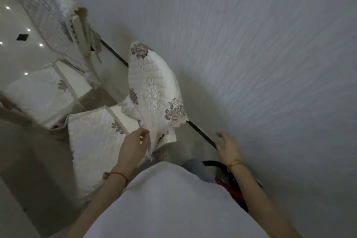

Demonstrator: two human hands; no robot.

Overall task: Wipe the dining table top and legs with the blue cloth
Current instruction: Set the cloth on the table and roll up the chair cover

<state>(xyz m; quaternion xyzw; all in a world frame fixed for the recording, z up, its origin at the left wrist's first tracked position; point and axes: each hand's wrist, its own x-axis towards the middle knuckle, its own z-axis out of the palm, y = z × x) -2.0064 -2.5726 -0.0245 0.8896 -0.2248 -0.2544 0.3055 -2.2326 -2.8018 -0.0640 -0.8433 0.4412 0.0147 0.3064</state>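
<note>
Blue-grey fabric shows in the near middle, just past the hem of the person's white shirt; whether it is the wiping cloth or clothing cannot be told. A pale textured wall fills the right side, and a glossy tiled floor lies far left. Two chairs stand by the wall, the far chair and the near chair, both in white quilted covers with stitched flowers. A black strip runs along the foot of the wall. A red and black object sits near right. The left hand curls at the near chair cover's lower edge; whether its grip holds the cover cannot be told. The right hand hovers beside the strip, grip released, fingers spread.
</note>
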